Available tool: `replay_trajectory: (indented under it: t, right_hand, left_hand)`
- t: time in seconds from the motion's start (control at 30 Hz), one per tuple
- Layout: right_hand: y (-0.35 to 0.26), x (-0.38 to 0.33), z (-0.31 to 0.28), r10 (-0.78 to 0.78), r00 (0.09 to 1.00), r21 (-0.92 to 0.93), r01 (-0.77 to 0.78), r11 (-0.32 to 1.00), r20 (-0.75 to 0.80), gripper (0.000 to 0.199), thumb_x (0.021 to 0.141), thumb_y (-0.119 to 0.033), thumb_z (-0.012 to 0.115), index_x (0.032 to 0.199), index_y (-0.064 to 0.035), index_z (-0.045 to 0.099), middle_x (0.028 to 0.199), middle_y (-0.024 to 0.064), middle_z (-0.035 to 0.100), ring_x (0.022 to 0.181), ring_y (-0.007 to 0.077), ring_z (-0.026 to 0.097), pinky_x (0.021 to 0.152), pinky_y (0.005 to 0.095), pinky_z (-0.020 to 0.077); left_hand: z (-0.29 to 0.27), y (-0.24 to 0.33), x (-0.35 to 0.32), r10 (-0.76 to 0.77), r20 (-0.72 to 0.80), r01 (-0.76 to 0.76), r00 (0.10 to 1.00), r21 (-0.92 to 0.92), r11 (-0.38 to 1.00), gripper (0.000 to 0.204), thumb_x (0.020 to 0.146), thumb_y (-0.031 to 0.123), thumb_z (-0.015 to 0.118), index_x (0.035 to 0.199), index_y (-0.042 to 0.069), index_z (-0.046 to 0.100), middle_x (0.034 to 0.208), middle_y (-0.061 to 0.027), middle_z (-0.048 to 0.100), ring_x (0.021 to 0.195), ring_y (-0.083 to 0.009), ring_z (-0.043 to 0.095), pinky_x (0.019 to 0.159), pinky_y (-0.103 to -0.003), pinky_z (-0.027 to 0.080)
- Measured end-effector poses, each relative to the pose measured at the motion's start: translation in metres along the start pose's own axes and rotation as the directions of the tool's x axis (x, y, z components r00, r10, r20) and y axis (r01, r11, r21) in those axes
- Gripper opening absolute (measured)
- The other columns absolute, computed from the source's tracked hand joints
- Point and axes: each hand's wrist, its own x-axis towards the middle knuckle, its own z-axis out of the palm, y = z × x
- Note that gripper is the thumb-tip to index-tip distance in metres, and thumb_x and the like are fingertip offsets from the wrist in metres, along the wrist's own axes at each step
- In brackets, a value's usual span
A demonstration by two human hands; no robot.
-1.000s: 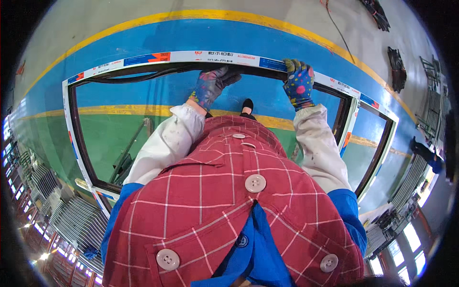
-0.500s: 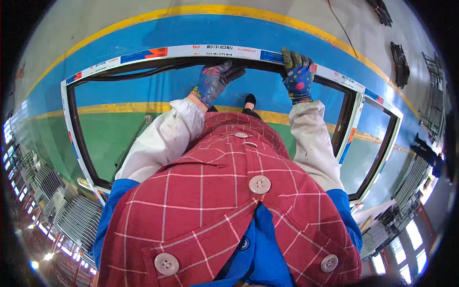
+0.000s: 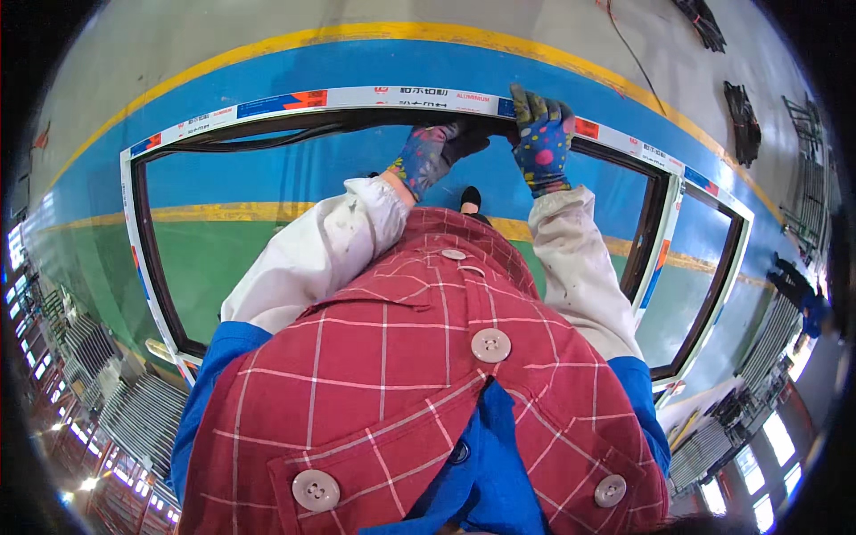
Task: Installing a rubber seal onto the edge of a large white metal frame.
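A large window frame (image 3: 428, 98) wrapped in white, blue and red printed film spans in front of me. Along the inside of its far rail runs a black rubber strip (image 3: 267, 140), which sags away from the rail on the left. My left hand (image 3: 432, 153), in a blue patterned glove with a grey palm, is closed at the rail's inner edge, apparently on the strip; its fingertips are partly in shadow. Just to the right, my right hand (image 3: 542, 141), in a dotted glove, hooks its fingers over the top of the far rail. Its thumb is hidden.
A narrower section (image 3: 742, 241) of the frame extends on the right. Black bundles (image 3: 743, 120) lie on the floor at the far right. Stacked metal profiles (image 3: 147, 410) stand at the left, more on the right, where a person (image 3: 798, 290) is near them.
My left hand has slid to the right along the far rail. My right hand has shifted a little left, so the two are closer together.
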Motion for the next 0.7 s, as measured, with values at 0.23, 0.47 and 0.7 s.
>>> replay_trajectory:
  t: [0.23, 0.47, 0.7]
  right_hand:
    - [-0.008, 0.007, 0.001, -0.047, 0.992, 0.037, 0.043, 0.998, 0.113, 0.07, 0.059, -0.022, 0.072, 0.125, -0.0171, 0.049, 0.106, 0.0057, 0.056, 0.096, 0.0252, 0.051, 0.085, 0.0422, 0.0382]
    - [-0.03, 0.023, 0.003, -0.058, 0.991, -0.024, 0.061, 0.998, 0.121, 0.066, 0.061, -0.021, 0.071, 0.123, -0.0162, 0.051, 0.102, 0.0035, 0.057, 0.093, 0.0224, 0.053, 0.081, 0.0397, 0.0395]
    - [-0.038, 0.024, 0.013, -0.025, 0.994, 0.034, 0.021, 0.999, 0.111, 0.069, 0.06, -0.032, 0.073, 0.123, -0.0171, 0.049, 0.104, 0.0051, 0.057, 0.095, 0.0239, 0.053, 0.083, 0.041, 0.0401]
  left_hand:
    - [-0.039, 0.063, -0.037, 0.174, -0.25, -0.125, 0.952, 0.199, 0.972, 0.029, 0.086, 0.013, 0.055, 0.11, -0.003, 0.054, 0.106, -0.0179, 0.06, 0.095, -0.0292, 0.06, 0.084, -0.042, 0.05]
    - [-0.078, 0.112, -0.058, 0.125, -0.079, -0.111, 0.989, 0.163, 0.98, 0.032, 0.088, 0.012, 0.051, 0.115, -0.004, 0.05, 0.111, -0.0199, 0.057, 0.104, -0.0298, 0.056, 0.088, -0.041, 0.048]
    - [-0.055, 0.101, -0.063, -0.09, 0.211, 0.042, 0.973, 0.224, 0.974, 0.033, 0.088, 0.014, 0.052, 0.117, 0.0, 0.05, 0.111, -0.0172, 0.058, 0.101, -0.0285, 0.058, 0.088, -0.04, 0.046]
